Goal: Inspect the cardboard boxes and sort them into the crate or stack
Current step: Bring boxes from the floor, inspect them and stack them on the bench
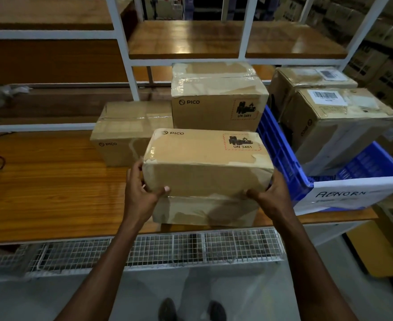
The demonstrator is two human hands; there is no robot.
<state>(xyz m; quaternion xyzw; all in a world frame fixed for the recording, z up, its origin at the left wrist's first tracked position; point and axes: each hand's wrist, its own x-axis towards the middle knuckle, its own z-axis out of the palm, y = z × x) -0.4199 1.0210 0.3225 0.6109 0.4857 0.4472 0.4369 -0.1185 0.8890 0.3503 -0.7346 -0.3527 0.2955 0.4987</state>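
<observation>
A cardboard box printed "PICO" and "UN 3481" is gripped at its near corners by the curled fingers of the left hand and right hand, just left of a blue crate labelled "ABNORM"

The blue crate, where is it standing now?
In the head view the blue crate stands at the right end of the table, right of the box held in both hands, with two boxes inside.

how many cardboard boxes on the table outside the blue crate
4: the held box between both hands, one under it, a low one behind left, a tall one behind. More may be hidden.
</observation>
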